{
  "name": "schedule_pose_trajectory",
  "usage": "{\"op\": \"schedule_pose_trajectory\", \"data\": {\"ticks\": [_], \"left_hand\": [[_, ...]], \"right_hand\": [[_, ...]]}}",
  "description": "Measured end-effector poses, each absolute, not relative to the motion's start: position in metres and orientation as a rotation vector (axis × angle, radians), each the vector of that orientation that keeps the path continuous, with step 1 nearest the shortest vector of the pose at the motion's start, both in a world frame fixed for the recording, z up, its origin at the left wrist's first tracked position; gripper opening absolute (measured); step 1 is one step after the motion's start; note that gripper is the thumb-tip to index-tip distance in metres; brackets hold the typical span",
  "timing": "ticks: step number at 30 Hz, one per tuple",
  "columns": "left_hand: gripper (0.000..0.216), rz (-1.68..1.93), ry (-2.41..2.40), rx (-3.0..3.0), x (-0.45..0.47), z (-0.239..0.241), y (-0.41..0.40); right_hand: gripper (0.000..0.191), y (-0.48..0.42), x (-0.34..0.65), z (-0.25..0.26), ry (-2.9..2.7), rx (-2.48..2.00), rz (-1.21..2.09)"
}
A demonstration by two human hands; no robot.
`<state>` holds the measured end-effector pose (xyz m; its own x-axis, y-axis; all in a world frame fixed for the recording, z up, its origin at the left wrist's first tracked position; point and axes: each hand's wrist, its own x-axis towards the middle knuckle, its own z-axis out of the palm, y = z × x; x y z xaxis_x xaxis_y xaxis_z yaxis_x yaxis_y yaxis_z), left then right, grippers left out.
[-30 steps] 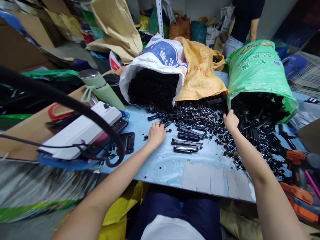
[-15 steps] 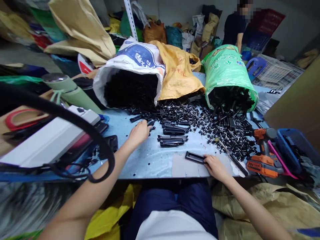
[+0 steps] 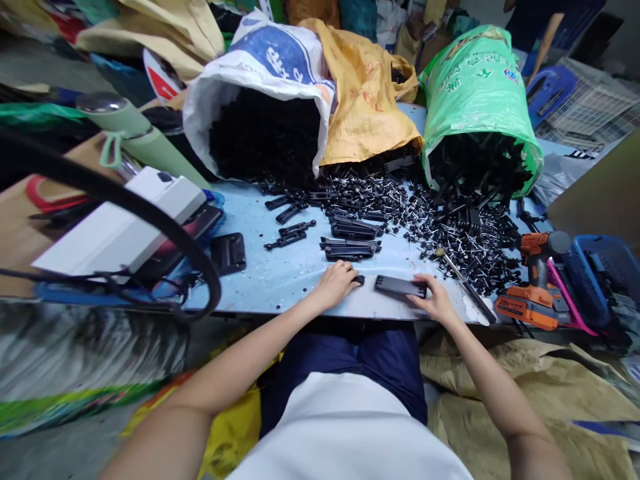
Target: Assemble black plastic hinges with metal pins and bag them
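The one marking I can make out plainly from here is "20V", in pale print on the orange battery pack (image 3: 525,310) under the cordless drill (image 3: 537,257) at the counter's (image 3: 265,280) right end; the smaller line beneath it is too fine for me. The green sack (image 3: 480,110) carries big green characters, Chinese by their look, tipped over, with a round blue-and-red emblem (image 3: 510,75) beside them. White characters cross the blue panel (image 3: 285,57) on the white sack (image 3: 245,50), and faint red ones mark the orange-yellow sack (image 3: 360,100); I can't read either.
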<state>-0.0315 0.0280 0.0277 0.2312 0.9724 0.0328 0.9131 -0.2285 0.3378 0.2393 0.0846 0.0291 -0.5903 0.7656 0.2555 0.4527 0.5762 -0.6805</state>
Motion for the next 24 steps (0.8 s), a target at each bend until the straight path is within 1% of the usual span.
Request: {"op": "schedule_pose_trajectory", "data": {"ticks": [1, 2, 4, 5, 7, 10, 14, 16, 17, 20, 24], "left_hand": [[0.017, 0.401, 1.792, 2.264, -0.034, 0.020, 0.027], [0.019, 0.450, 1.793, 2.266, -0.035, 0.014, 0.025], [0.021, 0.541, 1.778, 2.223, -0.035, 0.004, 0.023], [0.023, 0.599, 1.795, 2.158, -0.034, 0.002, 0.021], [0.028, 0.745, 1.862, 1.964, -0.030, 0.001, 0.019], [0.039, 0.920, 1.834, 1.700, -0.021, 0.009, 0.015], [0.032, 1.137, 1.646, 1.628, -0.009, 0.025, 0.010], [0.033, 1.243, 1.629, 1.605, -0.004, 0.031, 0.008], [0.034, 1.275, 1.633, 1.596, -0.003, 0.033, 0.007], [0.034, 1.284, 1.651, 1.629, -0.003, 0.039, 0.005], [0.032, 1.257, 1.708, 1.687, 0.000, 0.045, 0.004]], "right_hand": [[0.037, 0.082, 0.246, 0.028, -2.356, -1.002, 0.696], [0.036, 0.079, 0.249, 0.026, -2.434, -1.026, 0.619], [0.042, 0.075, 0.241, 0.024, -2.549, -1.045, 0.481], [0.044, 0.074, 0.232, 0.024, -2.586, -1.043, 0.448], [0.042, 0.075, 0.208, 0.024, -2.610, -1.035, 0.487], [0.043, 0.079, 0.175, 0.028, -2.407, -1.081, 0.775], [0.057, 0.078, 0.147, 0.033, -1.876, -1.141, 1.469], [0.063, 0.075, 0.141, 0.035, -1.720, -1.106, 1.688], [0.063, 0.074, 0.140, 0.036, -1.702, -1.074, 1.724], [0.059, 0.078, 0.144, 0.043, -1.853, -0.963, 1.616], [0.052, 0.086, 0.151, 0.052, -2.171, -0.816, 1.265]]}}
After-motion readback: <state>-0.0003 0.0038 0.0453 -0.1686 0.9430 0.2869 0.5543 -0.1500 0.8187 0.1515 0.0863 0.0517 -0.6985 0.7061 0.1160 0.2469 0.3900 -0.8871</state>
